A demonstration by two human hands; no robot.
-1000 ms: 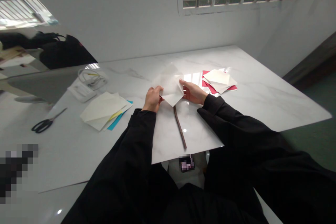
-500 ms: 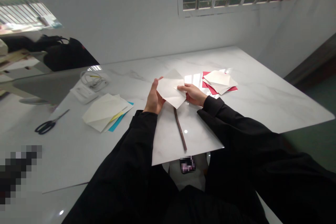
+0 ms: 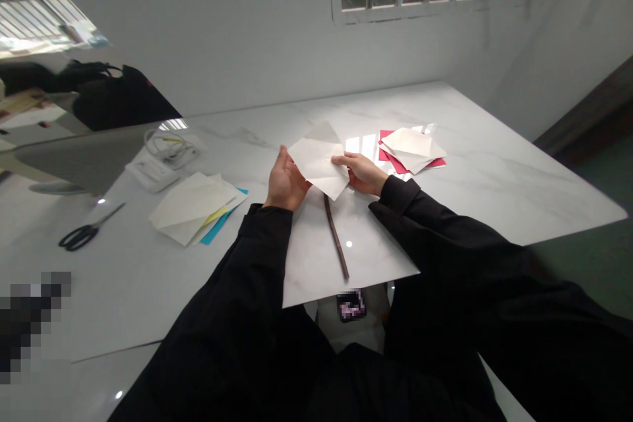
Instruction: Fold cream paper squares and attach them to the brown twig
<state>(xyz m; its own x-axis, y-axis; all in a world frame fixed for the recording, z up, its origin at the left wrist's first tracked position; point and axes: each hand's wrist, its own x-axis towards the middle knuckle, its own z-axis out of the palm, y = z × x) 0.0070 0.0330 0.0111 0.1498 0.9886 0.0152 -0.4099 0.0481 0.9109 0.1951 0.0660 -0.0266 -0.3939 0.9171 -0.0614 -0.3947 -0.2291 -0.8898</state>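
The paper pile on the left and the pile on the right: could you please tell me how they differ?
The left pile shows yellow and blue sheets under its cream top; the right pile shows red ones. The left pile lies near the scissors; the right pile lies just beyond the right hand. Both lie flat on the white table, loosely fanned, cream sheets uppermost.

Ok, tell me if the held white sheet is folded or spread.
Folded: the white sheet shows a second layer behind its top edge, held between left hand and right hand.
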